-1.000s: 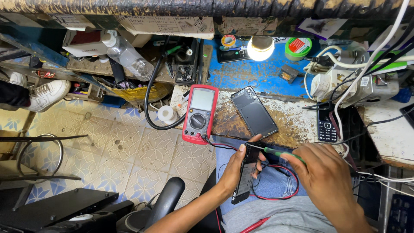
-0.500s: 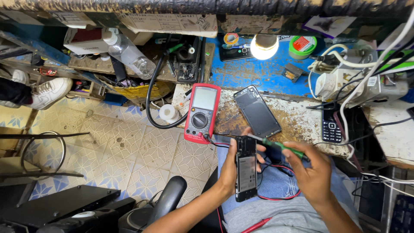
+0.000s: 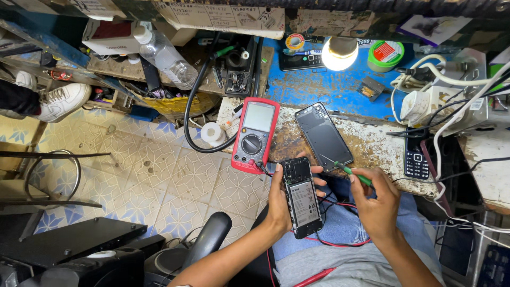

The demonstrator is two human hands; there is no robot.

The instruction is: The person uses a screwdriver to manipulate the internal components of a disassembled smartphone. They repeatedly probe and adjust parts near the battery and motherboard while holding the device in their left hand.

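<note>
Cluttered and worn, the blue-and-rust workbench (image 3: pixel 340 90) runs across the upper part of the view, above a patterned tile floor (image 3: pixel 159 175); a lit bulb (image 3: pixel 340 53) glows at its back edge. Left hand (image 3: pixel 281 199) has its fingers wrapped around an opened phone (image 3: pixel 300 199) — thumb along the left side, fingertips showing past the right edge — holding it back-up over the person's lap, just below the bench edge; its battery and upper circuit area are exposed. Right hand (image 3: pixel 374 199) is closed in a pinch on a green-handled screwdriver (image 3: pixel 353 174), whose tip points toward the phone's upper right without clearly touching it. Beside the left hand on the bench stands a red multimeter (image 3: pixel 255 135), its leads trailing down; red wires (image 3: pixel 340 242) loop over the blue jeans beneath both hands. Just above the screwdriver lies a dark phone back cover (image 3: pixel 324 135); further right, a keypad phone (image 3: pixel 415 157) among white cables. At far left — a white sneaker (image 3: pixel 64 101).
</note>
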